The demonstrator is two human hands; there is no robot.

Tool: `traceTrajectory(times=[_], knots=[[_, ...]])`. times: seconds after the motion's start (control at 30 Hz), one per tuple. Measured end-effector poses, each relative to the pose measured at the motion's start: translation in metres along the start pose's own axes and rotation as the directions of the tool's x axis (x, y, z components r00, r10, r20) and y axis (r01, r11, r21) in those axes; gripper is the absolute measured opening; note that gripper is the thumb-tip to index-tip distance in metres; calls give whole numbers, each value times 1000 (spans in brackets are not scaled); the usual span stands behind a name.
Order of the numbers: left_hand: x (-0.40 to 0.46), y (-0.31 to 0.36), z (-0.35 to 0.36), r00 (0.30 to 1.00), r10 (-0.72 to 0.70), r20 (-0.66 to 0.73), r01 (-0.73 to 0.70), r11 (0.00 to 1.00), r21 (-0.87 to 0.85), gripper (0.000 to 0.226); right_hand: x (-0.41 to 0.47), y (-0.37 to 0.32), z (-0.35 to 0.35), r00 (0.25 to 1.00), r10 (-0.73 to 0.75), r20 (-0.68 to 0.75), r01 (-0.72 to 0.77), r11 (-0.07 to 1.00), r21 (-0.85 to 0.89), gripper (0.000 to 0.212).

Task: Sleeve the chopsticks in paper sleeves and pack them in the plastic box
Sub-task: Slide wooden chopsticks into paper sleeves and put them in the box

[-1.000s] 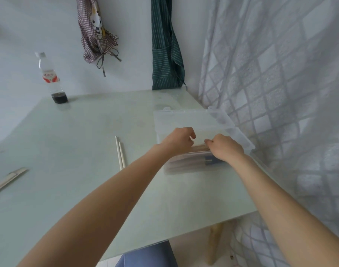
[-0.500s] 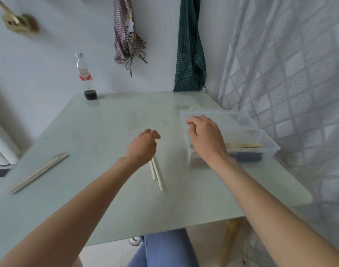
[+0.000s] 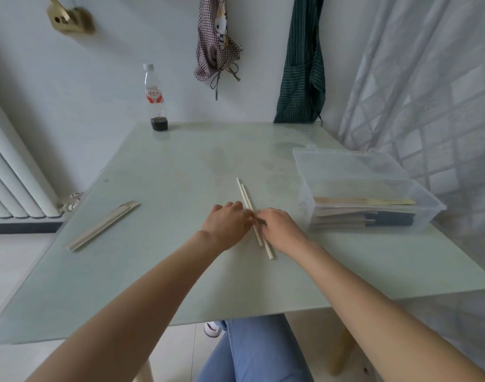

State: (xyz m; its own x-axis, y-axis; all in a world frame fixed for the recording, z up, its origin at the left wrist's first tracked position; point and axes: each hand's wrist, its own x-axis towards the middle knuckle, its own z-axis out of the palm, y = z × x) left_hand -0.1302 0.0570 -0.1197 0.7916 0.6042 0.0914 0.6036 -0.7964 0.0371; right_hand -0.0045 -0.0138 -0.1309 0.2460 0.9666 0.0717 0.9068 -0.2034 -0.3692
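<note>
While several sleeved pairs already lie stacked in the plastic box (image 3: 373,188), one bare chopstick pair (image 3: 249,208) lies mid-worktop (image 3: 180,175); left hand (image 3: 226,226) and right hand (image 3: 281,230) pinch it with curled fingers; the paper sleeve (image 3: 102,226) waits well apart, unfilled

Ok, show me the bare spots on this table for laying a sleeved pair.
Free: the table strip toward the near edge, and the stretch between bottle and plastic box. Also between the paper sleeve and left hand. Crowded: around the chopsticks, under both hands, right hand included.
</note>
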Motion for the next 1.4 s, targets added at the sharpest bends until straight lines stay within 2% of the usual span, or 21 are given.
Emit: traceTrajectory(times=[0.1, 0.27, 0.4, 0.47, 0.53, 0.63, 0.7, 0.73, 0.77, 0.8, 0.87, 0.93, 1.0, 1.03, 1.07, 1.1, 1.13, 1.2, 1.23, 1.3, 1.4], knots=[[5, 8, -5, 999, -42, -1, 42, 999, 9, 32, 1, -2, 0, 999, 29, 19, -28, 999, -43, 31], [19, 23, -11, 964, -246, 96, 264, 920, -289, 24, 5, 1, 4, 998, 48, 51, -47, 998, -37, 36], [26, 23, -22, 931, -324, 168, 355, 910, -214, 33, 4, 3, 7, 999, 40, 18, -38, 997, -67, 28], [24, 19, -26, 904, -373, 210, 417, 878, -235, 31, 5, 4, 8, 1000, 25, 5, -24, 996, -84, 26], [19, 11, -30, 877, -404, 261, 475, 812, -340, 16, 5, 3, 6, 999, 33, 20, -31, 996, -81, 26], [4, -7, -32, 835, -431, 343, 548, 583, -600, 13, 3, -9, -3, 997, 77, 12, -77, 996, -40, 25], [-9, -15, -35, 852, -387, 353, 514, 490, -704, 13, 3, -24, -13, 993, 85, -79, -79, 994, 81, 27], [-17, -19, -38, 874, -348, 339, 476, 476, -740, 14, 7, -34, -17, 988, 107, -110, -81, 973, 216, 27], [-26, -22, -42, 898, -307, 316, 433, 477, -765, 14, 10, -47, -20, 983, 150, -105, -94, 905, 414, 26], [-36, -24, -47, 917, -270, 294, 393, 484, -782, 15, 14, -58, -21, 978, 196, -67, -112, 771, 627, 25], [-52, -31, -56, 944, -219, 249, 327, 496, -805, 17, 20, -82, -22, 971, 235, 33, -135, 431, 892, 20], [-65, -46, -62, 955, -206, 211, 289, 511, -810, 17, 25, -103, -22, 970, 221, 100, -149, 214, 965, 18], [-75, -72, -62, 945, -282, 165, 304, 575, -759, 19, 30, -122, -21, 970, 183, 160, -186, 132, 974, 16], [-79, -89, -58, 924, -364, 115, 343, 657, -671, 21, 32, -128, -19, 971, 163, 177, -203, 159, 966, 17], [-81, -106, -52, 887, -459, 44, 405, 731, -549, 22, 34, -133, -16, 973, 144, 181, -212, 238, 948, 19], [-83, -122, -45, 840, -542, -23, 480, 763, -432, 24, 36, -135, -12, 977, 127, 170, -205, 362, 909, 21], [-85, -136, -37, 791, -609, -59, 558, 757, -340, 27, 38, -137, -8, 983, 108, 150, -184, 500, 846, 24], [-86, -152, -26, 699, -715, -14, 688, 678, -259, 36, 42, -138, -2, 993, 64, 97, -114, 707, 699, 30], [-84, -155, -22, 667, -744, 37, 725, 636, -266, 40, 43, -138, -1, 996, 45, 72, -80, 767, 636, 30], [-80, -157, -16, 644, -760, 86, 747, 601, -283, 44, 46, -136, 1, 999, 25, 24, -34, 841, 540, 29], [-75, -163, -13, 629, -777, 35, 753, 597, -277, 38, 46, -132, 3, 1000, -5, -10, 9, 884, 468, 25]])
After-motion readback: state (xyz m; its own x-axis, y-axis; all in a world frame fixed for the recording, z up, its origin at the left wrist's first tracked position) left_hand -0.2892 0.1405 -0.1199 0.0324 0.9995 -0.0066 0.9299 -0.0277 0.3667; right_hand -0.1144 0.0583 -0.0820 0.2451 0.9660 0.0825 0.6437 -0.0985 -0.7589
